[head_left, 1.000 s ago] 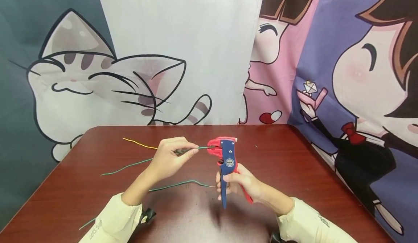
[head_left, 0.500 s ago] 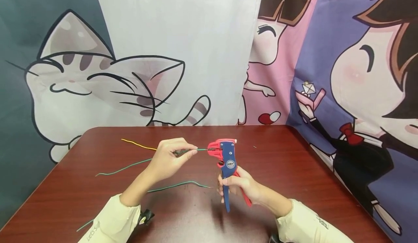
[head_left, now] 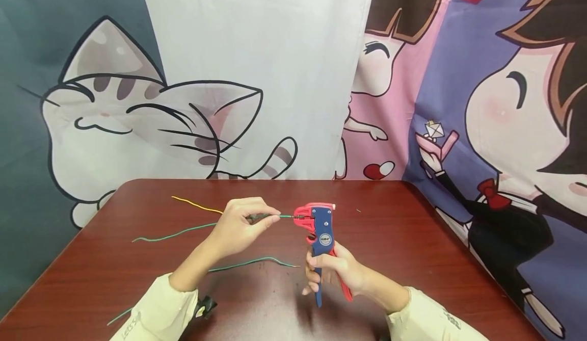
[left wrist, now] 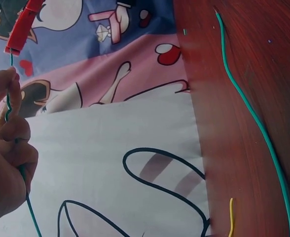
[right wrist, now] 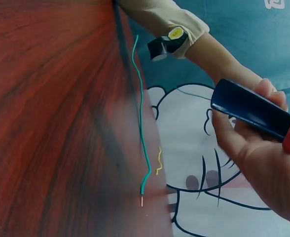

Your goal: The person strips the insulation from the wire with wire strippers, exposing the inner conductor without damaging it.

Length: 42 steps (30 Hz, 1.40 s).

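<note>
Your left hand [head_left: 239, 227] pinches the green wire [head_left: 286, 216] at the wire stripper [head_left: 323, 225] your right hand [head_left: 347, 268] grips; stripping likely calls for squeezing.

Beyond the far edge of the tabletop [head_left: 412, 249] hangs a backdrop [head_left: 275, 40] printed with a cartoon cat [head_left: 105, 147]. A yellow wire [head_left: 196, 205] lies towards the far left corner, a tiny green scrap [head_left: 358, 210] towards the far right.

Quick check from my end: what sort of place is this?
Probably an indoor tabletop wiring workspace: a reddish-brown table with a loose green wire on it, a red-and-blue wire stripper in the right hand, and a cartoon-printed backdrop behind.
</note>
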Available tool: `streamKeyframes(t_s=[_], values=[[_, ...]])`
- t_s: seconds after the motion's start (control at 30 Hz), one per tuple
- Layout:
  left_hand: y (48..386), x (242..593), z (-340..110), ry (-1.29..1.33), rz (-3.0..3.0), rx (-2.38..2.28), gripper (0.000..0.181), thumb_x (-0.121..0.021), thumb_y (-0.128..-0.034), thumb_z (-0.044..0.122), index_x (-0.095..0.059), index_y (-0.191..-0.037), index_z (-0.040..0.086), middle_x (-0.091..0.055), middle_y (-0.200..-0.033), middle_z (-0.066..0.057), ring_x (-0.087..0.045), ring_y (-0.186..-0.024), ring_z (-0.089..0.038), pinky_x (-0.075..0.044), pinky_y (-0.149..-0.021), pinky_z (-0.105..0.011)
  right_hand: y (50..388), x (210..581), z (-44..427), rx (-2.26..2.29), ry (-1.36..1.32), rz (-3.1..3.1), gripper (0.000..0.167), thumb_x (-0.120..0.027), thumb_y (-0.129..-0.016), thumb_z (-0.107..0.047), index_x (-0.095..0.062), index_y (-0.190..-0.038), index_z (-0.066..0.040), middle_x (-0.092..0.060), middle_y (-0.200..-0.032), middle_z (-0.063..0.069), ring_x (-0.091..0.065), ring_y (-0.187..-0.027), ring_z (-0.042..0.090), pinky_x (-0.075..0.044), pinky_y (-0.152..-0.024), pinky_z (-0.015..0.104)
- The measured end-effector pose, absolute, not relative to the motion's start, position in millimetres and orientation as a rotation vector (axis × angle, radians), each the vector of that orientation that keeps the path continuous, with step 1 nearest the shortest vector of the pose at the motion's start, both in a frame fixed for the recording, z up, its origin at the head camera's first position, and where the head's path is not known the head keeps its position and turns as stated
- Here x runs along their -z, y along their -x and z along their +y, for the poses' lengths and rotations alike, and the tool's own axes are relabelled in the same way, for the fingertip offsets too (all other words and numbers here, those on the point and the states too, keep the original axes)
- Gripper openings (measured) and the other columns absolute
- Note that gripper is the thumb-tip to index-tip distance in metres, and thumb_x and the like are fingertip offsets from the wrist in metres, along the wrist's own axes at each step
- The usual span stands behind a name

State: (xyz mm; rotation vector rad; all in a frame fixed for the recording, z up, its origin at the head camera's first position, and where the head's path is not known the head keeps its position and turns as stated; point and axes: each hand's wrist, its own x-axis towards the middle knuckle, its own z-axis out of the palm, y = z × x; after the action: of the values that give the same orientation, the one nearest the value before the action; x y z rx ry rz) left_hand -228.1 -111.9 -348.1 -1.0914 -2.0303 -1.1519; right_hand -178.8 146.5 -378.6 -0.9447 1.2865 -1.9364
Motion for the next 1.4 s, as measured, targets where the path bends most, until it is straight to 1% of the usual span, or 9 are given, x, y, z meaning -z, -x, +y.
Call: streamKeyframes(t_s=[0.2,0.43,0.6,0.87,1.0,1.13,1.27,1.3,1.4], values=[[226,346,-112,1.091,-2.030,1.091,0.006,-0.078,-0.0849,0.013,-0.078,-0.088,0.018,-0.061,-0.072,0.015,-0.042,-0.055,-0.003,-0.033,-0.051,-0.015,176,379,143,1.949,0.936,1.242,0.016,-0.037,-0.098,-0.003,-0.050,-0.092,-0.009,-0.043,-0.069,0.003,-0.046,-0.061,0.012,-0.053,-0.067,0.029],[225,348,-111,1.091,-1.989,1.116,0.013,-0.079,-0.0818,0.007,-0.079,-0.091,0.016,-0.058,-0.066,0.014,-0.039,-0.054,0.000,-0.033,-0.050,-0.015,176,378,142,1.972,0.902,1.272,0.015,-0.043,-0.101,-0.004,-0.049,-0.087,-0.008,-0.041,-0.065,0.002,-0.043,-0.056,0.011,-0.051,-0.061,0.025],[226,349,-115,1.150,-1.966,1.171,0.013,-0.080,-0.0811,0.006,-0.079,-0.089,0.016,-0.048,-0.060,0.012,-0.036,-0.055,0.000,-0.029,-0.050,-0.015,174,376,144,1.955,0.943,1.264,0.020,-0.043,-0.103,-0.006,-0.041,-0.085,0.001,-0.042,-0.066,0.004,-0.044,-0.056,0.011,-0.052,-0.061,0.024],[227,343,-121,1.183,-2.067,1.279,0.007,-0.078,-0.0834,0.005,-0.079,-0.087,0.011,-0.057,-0.064,0.010,-0.032,-0.052,-0.001,-0.027,-0.047,-0.018,173,376,147,1.949,0.955,1.406,0.027,-0.046,-0.102,-0.005,-0.033,-0.084,0.010,-0.041,-0.065,0.007,-0.043,-0.056,0.012,-0.052,-0.058,0.024],[226,337,-121,1.098,-2.196,1.343,0.009,-0.076,-0.0850,0.006,-0.080,-0.086,0.014,-0.060,-0.065,0.011,-0.032,-0.050,-0.003,-0.028,-0.046,-0.020,174,376,151,1.935,1.019,1.558,0.021,-0.048,-0.101,-0.002,-0.038,-0.086,0.010,-0.038,-0.063,0.015,-0.043,-0.054,0.016,-0.051,-0.056,0.025],[225,333,-121,1.017,-2.299,1.390,0.009,-0.076,-0.0848,0.004,-0.079,-0.084,0.013,-0.058,-0.062,0.010,-0.032,-0.049,-0.004,-0.029,-0.046,-0.021,177,376,154,1.886,1.105,1.742,0.011,-0.051,-0.098,0.002,-0.047,-0.089,0.008,-0.042,-0.063,0.021,-0.044,-0.052,0.027,-0.052,-0.055,0.029],[224,330,-123,0.954,-2.368,1.453,0.009,-0.075,-0.0840,0.001,-0.079,-0.083,0.009,-0.067,-0.069,0.005,-0.041,-0.052,-0.005,-0.034,-0.048,-0.021,179,375,157,1.812,1.104,1.954,0.006,-0.058,-0.093,0.003,-0.056,-0.087,0.005,-0.049,-0.063,0.020,-0.048,-0.050,0.033,-0.052,-0.051,0.034],[225,330,-123,0.941,-2.381,1.459,0.009,-0.075,-0.0841,0.001,-0.079,-0.082,0.009,-0.070,-0.071,0.004,-0.046,-0.054,-0.006,-0.035,-0.049,-0.021,178,375,158,1.799,1.095,1.986,0.006,-0.060,-0.091,0.003,-0.057,-0.086,0.005,-0.050,-0.063,0.019,-0.049,-0.050,0.033,-0.052,-0.051,0.036],[226,328,-123,0.917,-2.413,1.459,0.009,-0.074,-0.0849,0.001,-0.079,-0.082,0.008,-0.073,-0.076,0.001,-0.050,-0.058,-0.009,-0.037,-0.051,-0.022,176,376,157,1.807,1.081,1.928,0.008,-0.060,-0.090,0.004,-0.056,-0.084,0.007,-0.049,-0.063,0.019,-0.049,-0.050,0.032,-0.053,-0.051,0.036]])
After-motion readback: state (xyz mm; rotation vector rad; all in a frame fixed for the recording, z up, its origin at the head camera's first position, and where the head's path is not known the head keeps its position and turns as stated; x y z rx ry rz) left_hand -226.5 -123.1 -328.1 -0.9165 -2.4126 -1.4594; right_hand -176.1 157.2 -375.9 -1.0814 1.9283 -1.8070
